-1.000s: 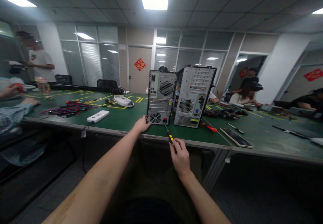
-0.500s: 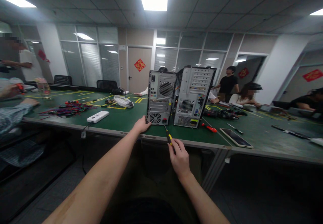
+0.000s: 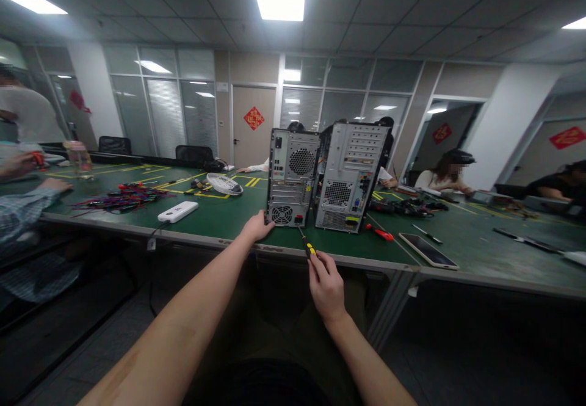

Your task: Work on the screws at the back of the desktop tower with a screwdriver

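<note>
Two computer cases stand upright side by side, their rear panels facing me. My left hand (image 3: 257,228) grips the lower left corner of the left computer case (image 3: 287,195); some of its fingers are hidden by the case edge. In my right hand (image 3: 327,284), closed around the end of its handle, is a black-and-yellow screwdriver (image 3: 309,246). Its shaft points up and left, with the tip at the lower right edge of the left case's rear panel, below the red switch. Whether the tip sits in a screw is too small to tell. The right computer case (image 3: 341,180) is untouched.
On the green table (image 3: 220,220) lie a white power bank (image 3: 177,212), a bundle of coloured wires (image 3: 121,198), a white fan cover (image 3: 224,184), a red-handled tool (image 3: 379,232) and a phone (image 3: 428,250). Co-workers sit and stand around the table.
My right hand has shifted slightly down and right, and the screwdriver's handle has tilted and turned. My left hand stays put. A standing person at the right has moved behind the right case.
</note>
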### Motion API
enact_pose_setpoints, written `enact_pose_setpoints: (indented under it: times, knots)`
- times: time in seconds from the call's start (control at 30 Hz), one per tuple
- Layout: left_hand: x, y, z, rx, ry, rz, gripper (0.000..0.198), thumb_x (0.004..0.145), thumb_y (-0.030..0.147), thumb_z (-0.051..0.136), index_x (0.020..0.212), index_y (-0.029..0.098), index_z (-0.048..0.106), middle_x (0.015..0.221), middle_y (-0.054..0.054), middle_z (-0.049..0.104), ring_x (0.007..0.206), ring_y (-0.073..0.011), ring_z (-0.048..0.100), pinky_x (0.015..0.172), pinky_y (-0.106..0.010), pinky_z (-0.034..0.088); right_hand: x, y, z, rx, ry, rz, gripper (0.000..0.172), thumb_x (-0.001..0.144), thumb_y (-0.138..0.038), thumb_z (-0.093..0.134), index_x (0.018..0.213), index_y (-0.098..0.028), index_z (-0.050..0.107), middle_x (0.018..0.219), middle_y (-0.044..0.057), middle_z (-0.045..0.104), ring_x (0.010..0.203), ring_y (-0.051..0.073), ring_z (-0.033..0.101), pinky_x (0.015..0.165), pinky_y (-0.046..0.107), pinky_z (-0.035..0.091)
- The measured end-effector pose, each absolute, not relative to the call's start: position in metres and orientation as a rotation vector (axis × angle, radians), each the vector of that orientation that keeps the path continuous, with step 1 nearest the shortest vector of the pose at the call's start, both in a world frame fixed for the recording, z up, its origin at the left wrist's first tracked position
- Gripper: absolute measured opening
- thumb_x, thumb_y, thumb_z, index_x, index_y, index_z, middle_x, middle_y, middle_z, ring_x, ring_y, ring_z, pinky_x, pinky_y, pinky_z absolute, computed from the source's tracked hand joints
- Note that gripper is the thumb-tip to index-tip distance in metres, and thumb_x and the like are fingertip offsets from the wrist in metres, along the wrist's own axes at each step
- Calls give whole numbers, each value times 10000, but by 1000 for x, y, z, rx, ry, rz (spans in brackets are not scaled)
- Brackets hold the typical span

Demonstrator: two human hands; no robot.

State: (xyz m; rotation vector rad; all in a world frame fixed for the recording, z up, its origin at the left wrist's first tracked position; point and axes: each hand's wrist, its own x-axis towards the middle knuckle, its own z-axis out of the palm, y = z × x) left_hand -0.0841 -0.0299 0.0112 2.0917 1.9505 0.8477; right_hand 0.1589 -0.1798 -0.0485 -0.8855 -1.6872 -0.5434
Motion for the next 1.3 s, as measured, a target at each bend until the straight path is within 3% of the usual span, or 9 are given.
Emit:
enact_pose_setpoints:
  times: [0.2,0.6,0.9,1.17,1.3]
  knots:
    - [-85,-29,10,2104,1941,854,604,918,518,577,1392,162,454,1324,-180,669,1223,-304,645,980,-354,493,157,-178,-53,-834,-1729,-526,397,994,-100,514,1363,-193,627,1249,169,656,1154,244,670,989,412,599]
    - [-83,-30,11,2096,1979,831,592,921,516,580,1379,159,467,1306,-185,678,1203,-310,656,956,-351,498,157,-182,-47,-878,-1706,-513,240,997,-186,576,1197,-172,707,1034,120,700,923,206,710,839,326,620]
    - [-83,-30,12,2099,1960,831,621,917,511,583,1401,146,452,1333,-194,661,1232,-319,637,970,-363,493,161,-177,-53,-836,-1750,-530,365,990,-95,515,1303,-196,673,1190,156,682,1106,246,672,960,424,592]
    - [-84,-27,9,2093,1968,839,628,914,534,582,1401,158,455,1325,-194,665,1219,-316,646,964,-361,496,155,-182,-49,-881,-1740,-480,251,995,-180,583,1216,-169,701,1040,121,692,929,206,702,842,336,613]
    - [-84,-26,8,2099,1967,850,607,915,523,589,1386,160,467,1314,-190,672,1212,-308,652,962,-352,496,158,-180,-52,-867,-1750,-476,315,991,-134,549,1267,-184,692,1100,135,689,994,220,696,884,360,608]
